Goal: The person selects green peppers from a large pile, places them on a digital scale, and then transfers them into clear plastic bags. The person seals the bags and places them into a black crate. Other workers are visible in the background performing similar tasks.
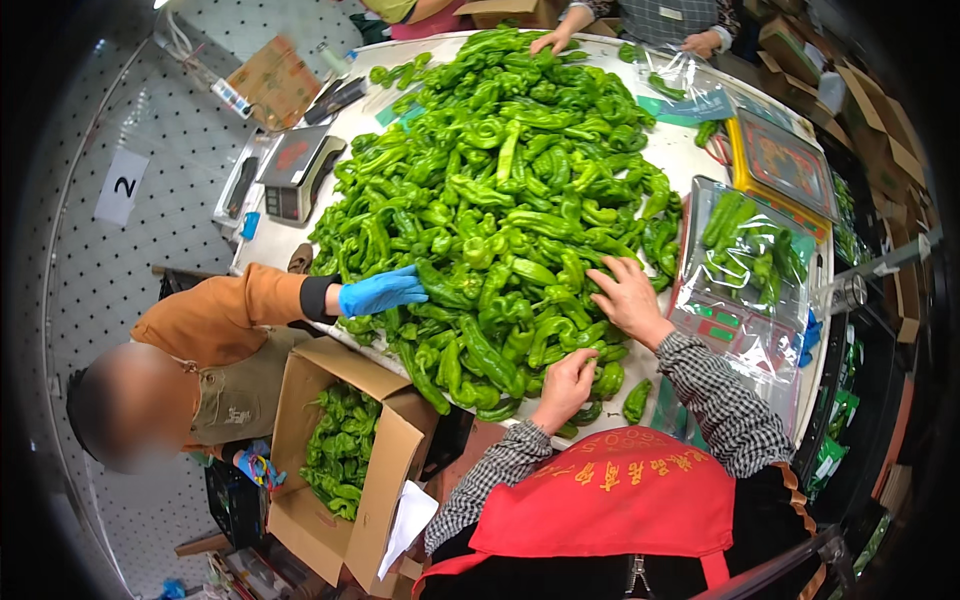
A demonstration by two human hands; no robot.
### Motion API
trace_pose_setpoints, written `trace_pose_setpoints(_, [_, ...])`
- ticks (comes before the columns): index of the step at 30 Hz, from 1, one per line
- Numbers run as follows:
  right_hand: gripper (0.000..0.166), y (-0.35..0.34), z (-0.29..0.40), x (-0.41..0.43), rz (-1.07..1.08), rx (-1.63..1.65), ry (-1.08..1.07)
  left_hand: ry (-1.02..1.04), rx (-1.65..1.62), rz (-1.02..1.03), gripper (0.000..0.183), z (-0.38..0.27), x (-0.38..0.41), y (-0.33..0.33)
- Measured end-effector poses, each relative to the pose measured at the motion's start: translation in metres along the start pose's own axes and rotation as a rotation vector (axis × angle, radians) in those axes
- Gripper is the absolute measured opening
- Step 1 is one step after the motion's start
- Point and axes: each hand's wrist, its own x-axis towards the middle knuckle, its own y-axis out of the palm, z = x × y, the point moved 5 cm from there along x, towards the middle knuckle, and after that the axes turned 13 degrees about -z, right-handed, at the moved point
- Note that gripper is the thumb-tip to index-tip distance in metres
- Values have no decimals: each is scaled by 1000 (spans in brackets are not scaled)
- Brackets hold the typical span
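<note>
A large heap of green peppers (517,217) covers the middle of the white table. My right hand (628,298) rests at the heap's near right side, fingers spread, with the tips touching peppers. Lower down, my left hand (564,390) is at the near edge of the heap with its fingers bent. Whether a pepper lies in that hand is hidden. One loose pepper (637,401) lies on the table just right of my left hand. To the right, a clear plastic bag with peppers (739,247) sits on a digital scale (712,324) with lit green displays.
At left, a co-worker's blue-gloved hand (382,291) touches the heap, beside an open cardboard box (311,525) of peppers. Another person's hand (551,41) reaches in from the far side. A yellow scale (784,169) stands at right, a grey one (296,169) at left.
</note>
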Motion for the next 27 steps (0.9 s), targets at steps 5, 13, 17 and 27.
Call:
trace_pose_setpoints(5, [47,-13,3,-1,-65,12,64,-27,29,-21,20,-4,1,-23])
trace_pose_setpoints(13, [44,-3,23,-1,41,-74,-93,-19,21,-28,19,-2,-5,-34])
trace_pose_setpoints(17, [40,-8,13,9,29,8,-21,23,15,-60,19,0,-9,-41])
trace_pose_setpoints(27, [32,-37,-36,2,-197,544,649,26,29,-54,18,-6,-12,-49])
